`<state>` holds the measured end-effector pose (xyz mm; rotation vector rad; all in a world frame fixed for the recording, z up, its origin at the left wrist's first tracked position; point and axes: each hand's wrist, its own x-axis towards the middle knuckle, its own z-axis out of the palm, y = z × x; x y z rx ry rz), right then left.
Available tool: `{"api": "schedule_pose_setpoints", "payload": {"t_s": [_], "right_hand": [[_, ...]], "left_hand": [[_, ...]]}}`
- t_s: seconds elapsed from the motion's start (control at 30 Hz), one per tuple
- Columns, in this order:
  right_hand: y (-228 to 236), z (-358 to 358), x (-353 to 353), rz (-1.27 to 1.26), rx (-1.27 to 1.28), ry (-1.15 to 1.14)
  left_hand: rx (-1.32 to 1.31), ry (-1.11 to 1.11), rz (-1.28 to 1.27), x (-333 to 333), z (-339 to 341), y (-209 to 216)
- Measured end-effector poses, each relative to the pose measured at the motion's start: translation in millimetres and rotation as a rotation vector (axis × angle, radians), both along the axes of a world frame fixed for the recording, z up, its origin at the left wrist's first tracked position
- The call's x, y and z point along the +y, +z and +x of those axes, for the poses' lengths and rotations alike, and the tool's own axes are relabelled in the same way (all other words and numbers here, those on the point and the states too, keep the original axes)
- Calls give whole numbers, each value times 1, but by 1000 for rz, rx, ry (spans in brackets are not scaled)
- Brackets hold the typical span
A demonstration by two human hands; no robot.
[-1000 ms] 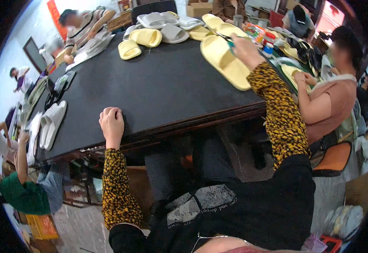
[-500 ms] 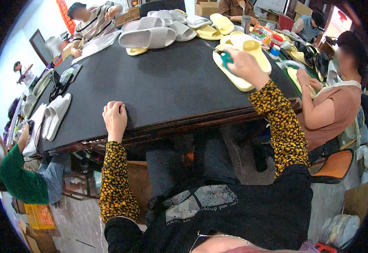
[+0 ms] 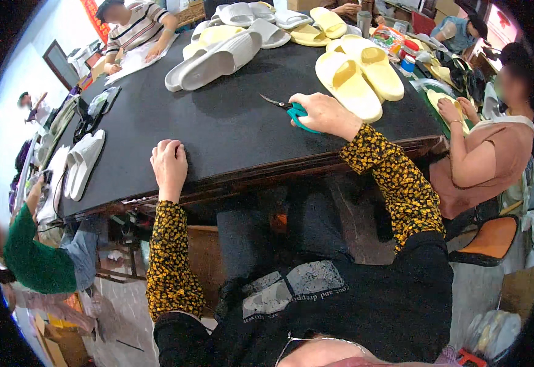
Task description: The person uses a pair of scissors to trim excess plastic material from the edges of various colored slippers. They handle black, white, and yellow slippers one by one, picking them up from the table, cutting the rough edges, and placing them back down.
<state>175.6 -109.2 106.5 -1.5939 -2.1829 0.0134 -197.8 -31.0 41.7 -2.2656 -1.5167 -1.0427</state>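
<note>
My right hand (image 3: 325, 115) is closed round the teal handles of a pair of scissors (image 3: 297, 115), held over the dark table. Their blades point left, and nothing lies between them. Just beyond this hand, a pair of pale yellow slide slippers (image 3: 347, 85) sits side by side. Near the table's front edge my left hand (image 3: 169, 162) rests with its fingers curled in, and nothing shows in it. Farther back, grey slide slippers (image 3: 221, 61) lie partly overlapping, with a yellow slipper (image 3: 215, 38) among them.
The dark table (image 3: 218, 131) stretches ahead of me. White slippers (image 3: 83, 165) stand at its left end. Jars (image 3: 408, 64) and more slippers crowd the right. A co-worker in a brown top (image 3: 487, 153) handles a yellow slipper on the right; other people sit around the table.
My right hand has drawn back leftward off the yellow slippers with the scissors. The front grey slippers now lie tilted and nearer to me. My left hand has barely moved.
</note>
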Motion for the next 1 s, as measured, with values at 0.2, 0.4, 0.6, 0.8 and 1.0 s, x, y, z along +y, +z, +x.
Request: {"api": "schedule_pose_setpoints", "payload": {"t_s": [0.2,0.4,0.6,0.8,1.0], "right_hand": [[-5,-2,9,-58,11,8],[-1,-3,12,-104,40,19],[-6,4,24,-71,105,48],[0,-3,24,-68,538,70],[0,-1,20,-312,1140,64]], "left_hand": [[18,-6,31,-1,-2,-2],[1,-34,14,-3,-3,-4],[-15,-145,-90,4,-3,6],[67,-312,-42,9,53,44],[57,-479,-232,46,130,65]]}}
